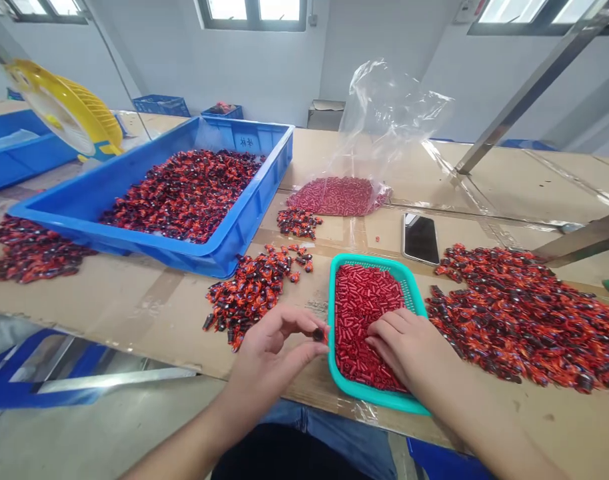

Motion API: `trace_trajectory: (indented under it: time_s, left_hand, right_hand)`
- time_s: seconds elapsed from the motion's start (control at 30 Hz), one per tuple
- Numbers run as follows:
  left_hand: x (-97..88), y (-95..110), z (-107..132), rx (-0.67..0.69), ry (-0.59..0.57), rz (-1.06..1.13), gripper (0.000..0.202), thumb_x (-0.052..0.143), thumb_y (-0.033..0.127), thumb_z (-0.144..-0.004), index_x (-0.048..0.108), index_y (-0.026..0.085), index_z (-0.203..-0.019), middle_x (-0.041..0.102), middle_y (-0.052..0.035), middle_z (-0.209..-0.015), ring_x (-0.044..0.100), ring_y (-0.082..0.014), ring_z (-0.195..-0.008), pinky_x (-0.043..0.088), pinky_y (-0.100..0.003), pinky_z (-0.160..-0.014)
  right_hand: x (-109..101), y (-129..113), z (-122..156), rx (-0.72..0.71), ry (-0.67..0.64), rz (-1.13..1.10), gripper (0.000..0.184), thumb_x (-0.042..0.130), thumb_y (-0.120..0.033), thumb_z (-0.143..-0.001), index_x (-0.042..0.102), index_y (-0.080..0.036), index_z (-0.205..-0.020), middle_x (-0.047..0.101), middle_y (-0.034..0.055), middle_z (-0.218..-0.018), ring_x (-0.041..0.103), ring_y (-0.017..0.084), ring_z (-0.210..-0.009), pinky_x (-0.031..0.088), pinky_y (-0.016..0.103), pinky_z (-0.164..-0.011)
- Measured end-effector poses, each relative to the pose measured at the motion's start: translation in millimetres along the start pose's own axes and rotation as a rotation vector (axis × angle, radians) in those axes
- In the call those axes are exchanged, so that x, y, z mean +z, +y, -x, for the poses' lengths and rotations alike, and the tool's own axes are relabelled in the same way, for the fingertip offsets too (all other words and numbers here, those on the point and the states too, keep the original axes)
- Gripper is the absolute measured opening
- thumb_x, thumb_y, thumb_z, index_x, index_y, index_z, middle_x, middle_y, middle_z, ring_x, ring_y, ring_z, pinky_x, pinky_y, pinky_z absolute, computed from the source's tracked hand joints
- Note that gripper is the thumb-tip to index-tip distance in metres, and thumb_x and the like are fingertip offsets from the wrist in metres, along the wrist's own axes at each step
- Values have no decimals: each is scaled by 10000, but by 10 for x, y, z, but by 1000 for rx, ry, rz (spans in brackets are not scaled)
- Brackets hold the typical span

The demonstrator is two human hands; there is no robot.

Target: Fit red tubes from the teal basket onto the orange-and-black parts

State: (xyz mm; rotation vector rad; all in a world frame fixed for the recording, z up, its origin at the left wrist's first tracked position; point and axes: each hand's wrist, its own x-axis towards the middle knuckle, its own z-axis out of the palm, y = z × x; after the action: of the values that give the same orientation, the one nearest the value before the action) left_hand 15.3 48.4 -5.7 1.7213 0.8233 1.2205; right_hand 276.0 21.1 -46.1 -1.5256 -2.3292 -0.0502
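1 blk/red pc (318, 335) in L hand (270, 350), R hand (405, 343) amid tubes (362, 293).

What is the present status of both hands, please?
Left hand pinching small black-and-orange piece. Right hand in green basket, touching red tubes. Nothing visible blocking either hand.

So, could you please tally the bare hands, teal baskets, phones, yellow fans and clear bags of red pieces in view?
Bare hands, left hand and right hand: 2
Teal basket: 1
Phone: 1
Yellow fan: 1
Clear bag of red pieces: 1
Total: 6
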Motion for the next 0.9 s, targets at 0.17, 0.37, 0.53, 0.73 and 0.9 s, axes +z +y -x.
trace_trajectory:
  time_s: [0.17, 0.37, 0.53, 0.73, 0.9]
  left_hand:
    - [8, 97, 132, 57, 47, 22, 251, 771, 73, -890, 621, 235, -1009, 766, 1, -995, 761, -123, -954, 627, -206, -854]
    - [49, 230, 125, 300, -16, -219, 201, 673, 44, -955, 556, 204, -922, 795, -11, -953, 764, -100, -859, 534, -253, -864]
    - [109, 256, 196, 377, -16, -292, 240, 656, 5, -941, 530, 204, -890, 816, -5, -982, 766, -84, -805, 470, -276, -813]
    - [137, 262, 260, 423, -30, -367, 233, 629, 20, -959, 555, 204, -837, 836, -10, -1010, 758, -93, -772, 481, -299, -830]
    - [178, 343, 430, 364, 30, -432, 254, 551, 52, -1009, 675, 215, -1160, 851, -7, -923, 792, -150, -762, 571, -326, -804]
  right_hand:
    - [-282, -217, -8, 13, 102, -166, 228, 505, -318, -1091, 672, -210, -980, 716, 59, -893, 660, 206, -855, 527, 335, -764]
    - [-694, -728, -94, -37, 265, -588, 47, 658, -214, -1006, 671, -243, -1040, 719, 18, -866, 691, 173, -847, 581, 297, -780]
    - [-652, -820, -111, -124, 321, -450, 67, 681, -148, -961, 683, -216, -962, 743, 20, -810, 693, 168, -750, 597, 304, -747]
    - [-635, -790, -64, -75, 284, -508, 101, 725, -164, -937, 663, -243, -943, 729, 5, -796, 690, 166, -734, 594, 291, -714]
    - [-638, -789, -85, 118, 54, -921, 220, 666, -479, -995, 676, -281, -1090, 732, 18, -943, 715, 162, -843, 594, 228, -729]
